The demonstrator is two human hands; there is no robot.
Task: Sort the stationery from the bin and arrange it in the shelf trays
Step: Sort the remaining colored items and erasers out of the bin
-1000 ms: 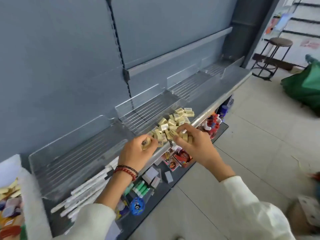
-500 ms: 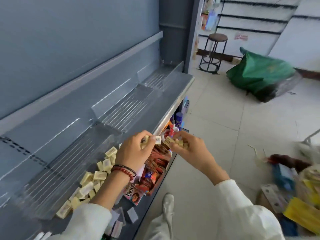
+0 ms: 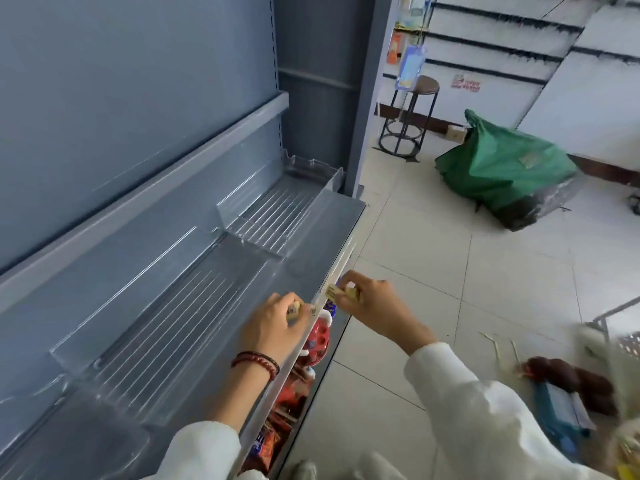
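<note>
Head view, down along grey shelf (image 3: 322, 237). Left hand (image 3: 273, 327) over the shelf's front lip, just beside clear tray (image 3: 173, 306), thumb and curled fingertips pinching small beige pieces (image 3: 294, 310), poking out rightward past the fingertips. Right hand (image 3: 374, 306) near it, off the lip and above tiled floor (image 3: 433, 258), fingers curled round more beige pieces (image 3: 341, 292), jutting leftward beyond the fingertips, apart from the left hand.

matt grey painted metal on the shelf (image 3: 337, 216); clear, glossy, ribbed plastic in the trays (image 3: 180, 306); smooth pale tile with a faint sheen on the floor (image 3: 433, 237); soft white cloth on the sleeve (image 3: 485, 410); shiny red beads on the bracelet (image 3: 256, 361).
</note>
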